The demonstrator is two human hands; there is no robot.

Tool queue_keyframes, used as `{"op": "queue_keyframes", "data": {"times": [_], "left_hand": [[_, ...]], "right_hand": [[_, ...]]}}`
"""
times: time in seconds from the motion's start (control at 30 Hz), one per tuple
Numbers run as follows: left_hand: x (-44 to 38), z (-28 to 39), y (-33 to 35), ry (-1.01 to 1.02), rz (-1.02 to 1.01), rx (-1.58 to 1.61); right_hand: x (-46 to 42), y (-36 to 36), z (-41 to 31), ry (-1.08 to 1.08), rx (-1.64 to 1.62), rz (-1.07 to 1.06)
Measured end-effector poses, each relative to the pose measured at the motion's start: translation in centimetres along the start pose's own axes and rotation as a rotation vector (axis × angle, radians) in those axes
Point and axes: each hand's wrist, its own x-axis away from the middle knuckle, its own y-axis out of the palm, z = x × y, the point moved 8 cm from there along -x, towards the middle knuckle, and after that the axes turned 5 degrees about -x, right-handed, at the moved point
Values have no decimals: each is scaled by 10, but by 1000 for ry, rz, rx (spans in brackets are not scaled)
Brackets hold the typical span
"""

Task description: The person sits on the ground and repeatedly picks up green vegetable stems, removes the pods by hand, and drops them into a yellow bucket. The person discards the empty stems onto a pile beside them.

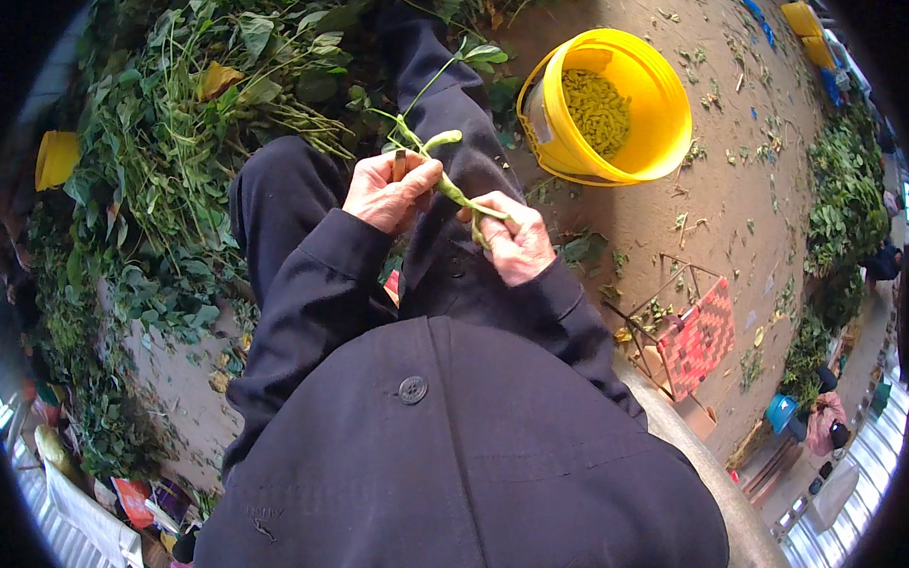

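Observation:
Above my lap, my left hand [394,188] grips a green stem with pods, and something small and brown shows at its fingers. One plump bean pod [442,139] sticks up from the stem just beyond those fingertips. My right hand [512,237] is closed on the lower end of the same sprig, with a pod [452,189] stretched between the two hands. Leaves [485,54] hang on a thin stalk above. To the upper right, a yellow bucket [659,115] leans towards me, partly filled with green pods [596,112].
Heaped bean plants [182,124] lie at the left, beside a yellow container [56,160]. A red woven folding stool [699,337] stands right, near a pale pipe or rail [718,481]. More plants [848,192] line the far right, where a person in pink [826,423] is near a blue basin [780,412].

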Motion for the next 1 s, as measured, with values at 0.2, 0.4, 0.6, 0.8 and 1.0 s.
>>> {"op": "queue_keyframes", "data": {"times": [0.2,0.4,0.6,0.8,1.0], "left_hand": [[6,13,4,179,169,38],[8,25,11,324,194,47],[30,50,34,533,180,-336],[35,44,27,531,253,-505],[25,20,26,377,183,-400]], "right_hand": [[9,-11,7,229,-415,8],[36,-7,11,273,-303,-59],[1,8,0,210,-631,196],[-21,19,11,220,-1081,202],[-25,5,23,190,-837,219]]}}
